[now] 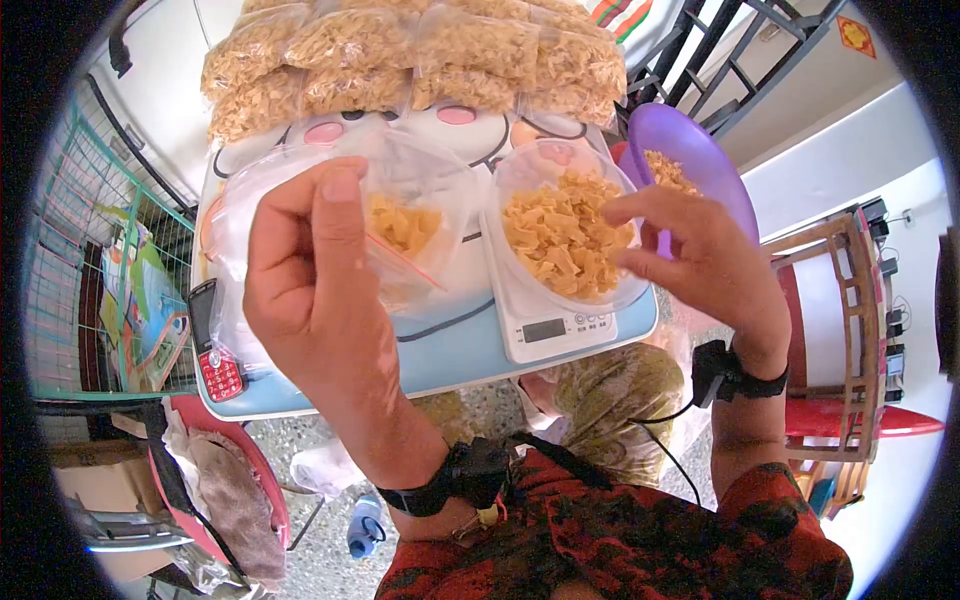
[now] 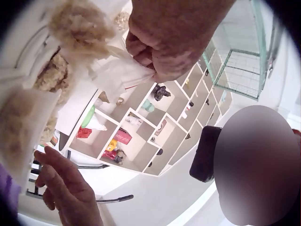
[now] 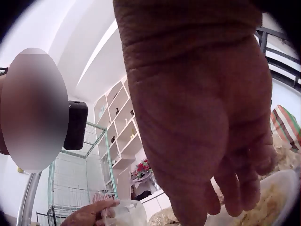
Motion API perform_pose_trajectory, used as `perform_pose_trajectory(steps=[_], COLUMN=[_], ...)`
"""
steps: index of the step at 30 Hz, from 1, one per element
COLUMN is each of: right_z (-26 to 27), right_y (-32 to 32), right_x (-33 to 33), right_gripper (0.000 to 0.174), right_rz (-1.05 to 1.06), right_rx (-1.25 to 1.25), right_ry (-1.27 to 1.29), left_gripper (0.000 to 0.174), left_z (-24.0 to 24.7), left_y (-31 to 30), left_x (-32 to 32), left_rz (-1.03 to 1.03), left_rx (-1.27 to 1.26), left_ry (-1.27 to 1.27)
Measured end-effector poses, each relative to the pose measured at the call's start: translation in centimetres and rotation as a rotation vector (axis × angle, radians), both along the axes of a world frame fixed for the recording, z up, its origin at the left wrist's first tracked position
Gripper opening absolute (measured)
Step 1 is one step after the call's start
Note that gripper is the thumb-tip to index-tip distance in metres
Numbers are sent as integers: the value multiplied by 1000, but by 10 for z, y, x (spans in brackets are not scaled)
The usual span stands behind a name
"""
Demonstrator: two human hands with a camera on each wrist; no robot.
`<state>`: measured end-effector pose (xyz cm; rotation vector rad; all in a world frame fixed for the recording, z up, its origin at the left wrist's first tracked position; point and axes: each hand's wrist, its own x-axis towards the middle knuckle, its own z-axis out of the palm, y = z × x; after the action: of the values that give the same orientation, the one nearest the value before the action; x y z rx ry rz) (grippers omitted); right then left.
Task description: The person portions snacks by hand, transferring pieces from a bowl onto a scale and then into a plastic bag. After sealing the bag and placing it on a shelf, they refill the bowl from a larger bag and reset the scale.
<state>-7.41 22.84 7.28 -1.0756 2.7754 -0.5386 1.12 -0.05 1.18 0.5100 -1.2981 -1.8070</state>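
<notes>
My left hand point(image 1: 325, 255) pinches the edge of a clear zip bag point(image 1: 455, 190) between thumb and curled fingers. A small heap of yellow, flaky dried pieces point(image 1: 405, 228) lies inside the bag, and a red line runs along its opening. On the right, my right hand point(image 1: 700, 250) hovers at the rim of a clear bowl point(image 1: 515, 270), thumb and fingers apart and loosely bent. More dried pieces point(image 1: 560, 235) fill the bowl, which sits on a white kitchen scale point(image 1: 560, 335). The right wrist view shows the fingers point(image 3: 247, 193) hanging over the bowl.
Filled bags point(image 1: 475, 45) are stacked along the back of the table point(image 1: 440, 375). A purple basin point(image 1: 715, 165) with more pieces stands at the right. A red and black phone point(image 1: 218, 375) lies at the left edge, beside a green wire cage point(image 1: 110, 230).
</notes>
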Motion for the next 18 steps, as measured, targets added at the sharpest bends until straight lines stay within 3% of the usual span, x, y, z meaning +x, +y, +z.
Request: perform_pose_trajectory(steps=[9,13,18], right_z=[-23,-29,-30], right_y=[12,8,0], right_x=[-8,-7,-9], right_gripper=[54,49,29], right_rz=[95,125,98], right_rx=[58,79,129], right_ry=[128,155,60], left_gripper=[13,13,12], left_z=[-8,-8,-7], left_y=[8,11,12], left_x=[-12,-15,-14], left_rz=[-86,-99,-107], left_rx=[-46,-39,-39], left_ry=[-110,-108,-126])
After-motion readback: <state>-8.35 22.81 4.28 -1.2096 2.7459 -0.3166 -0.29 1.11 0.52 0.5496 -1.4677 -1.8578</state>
